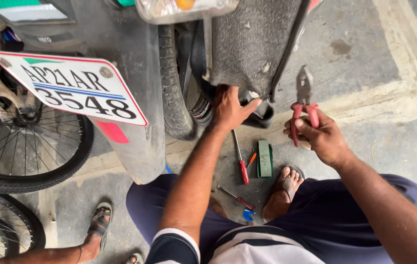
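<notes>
Left hand: arm stretched forward, wrist bent, fingers wrapped over the lower edge of the mud flap, thumb splayed right along that edge. Right hand: arm comes in from the right, fist closed round the red handles of the pliers, steel nose pointing up, clear of the flap, just right of it.

Flap is dark, coarse woven-looking rubber, dusty, hanging behind the rear tyre, which has a ribbed tread. Floor is rough grey concrete, stained.

On the floor between the knees: long screwdriver with red handle, second shorter screwdriver lying angled below it, flat green rectangular piece just beside the first. Person's sandalled foot near these. White number plate at left, tilted. Another person's foot lower left.
</notes>
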